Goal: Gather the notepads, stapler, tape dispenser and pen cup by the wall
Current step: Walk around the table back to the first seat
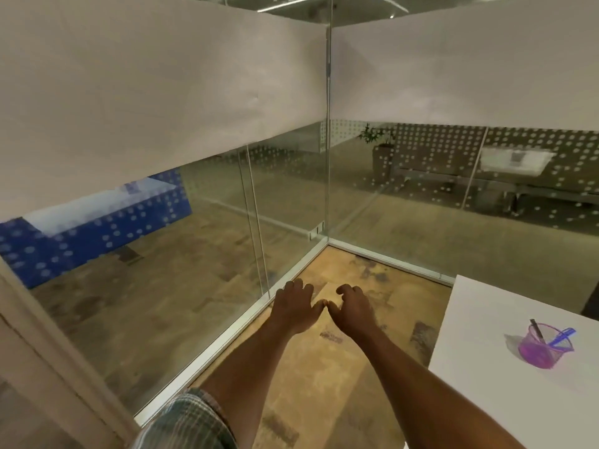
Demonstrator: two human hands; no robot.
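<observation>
Here, both bare arms reach forward from the bottom of the frame, out over the tan floor (324, 377), toward the corner where two glass walls meet. The left hand (293, 306) and right hand (351, 307) sit side by side at centre frame, backs up, thumb tips touching or very nearly so. The fingers of both curl loosely downward, and neither hand holds anything. Whether the fingertips reach the floor cannot be told.

Pen cup (546, 348): lower right of the frame, translucent purple, upright on a white table (486, 384), well apart from both hands. Two pens stand in it: a dark pen (536, 330) leaning left and a blue pen (562, 335) leaning right. The table's far corner lies near the right-hand wall.

Left glass wall (194, 254): runs diagonally from lower left up to the corner. Right glass wall (453, 222): runs from the corner toward the right edge. A wide white band (146, 92) covers the upper part of both, with a pattern of pale dots on the glass below it. In the picture the left hand lies just beside the white base rail (227, 338) of the left wall.

A plaid sleeve (191, 422) shows at the bottom, left of centre. Behind the glass are a blue block (97, 234) at the left edge and a potted plant (377, 139) right of the corner.
</observation>
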